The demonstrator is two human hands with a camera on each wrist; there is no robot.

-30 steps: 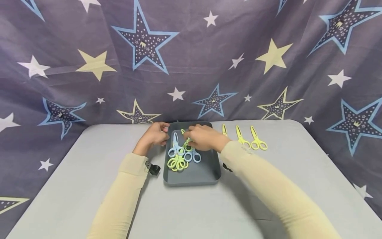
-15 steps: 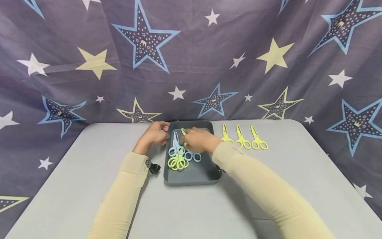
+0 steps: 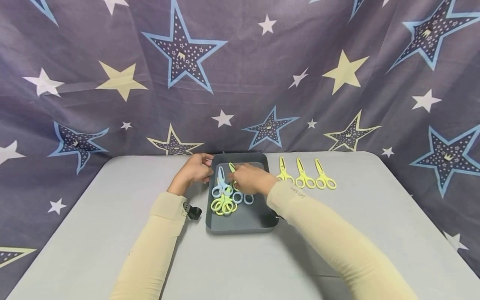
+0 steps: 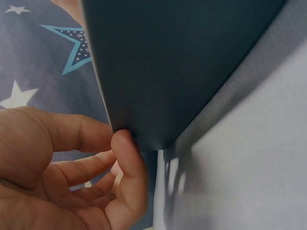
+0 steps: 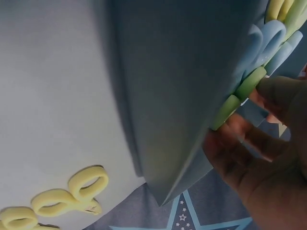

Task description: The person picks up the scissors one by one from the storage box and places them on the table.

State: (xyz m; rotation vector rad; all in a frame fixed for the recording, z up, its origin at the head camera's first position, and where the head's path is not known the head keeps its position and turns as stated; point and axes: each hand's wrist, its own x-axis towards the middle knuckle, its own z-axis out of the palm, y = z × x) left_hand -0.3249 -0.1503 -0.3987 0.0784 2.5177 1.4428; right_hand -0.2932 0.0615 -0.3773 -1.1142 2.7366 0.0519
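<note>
My left hand (image 3: 195,168) pinches the far left part of the wall of a dark grey tray (image 3: 243,223), thumb and finger at the rim in the left wrist view. Inside the tray, my right hand (image 3: 249,178) grips green scissors (image 5: 251,82) by the handle loops, with the thumb on one loop and fingers on the other. Their green blade end (image 3: 231,167) pokes out beyond the fingertips. To the left lie blue scissors (image 3: 221,183), overlapping yellow-green scissors (image 3: 224,205). A second pair of blue handles (image 3: 243,197) shows under the right hand, its blades hidden.
On the table right of the tray, three yellow scissors lie in a row: the left pair (image 3: 283,168), the middle pair (image 3: 302,173) and the right pair (image 3: 322,175). A purple star-patterned cloth (image 3: 240,75) hangs behind the grey table (image 3: 123,208).
My right hand has lowered and shifted slightly left over the green scissors, covering their handles in the head view. The left pair of yellow scissors shows more fully. My left hand stays at the tray.
</note>
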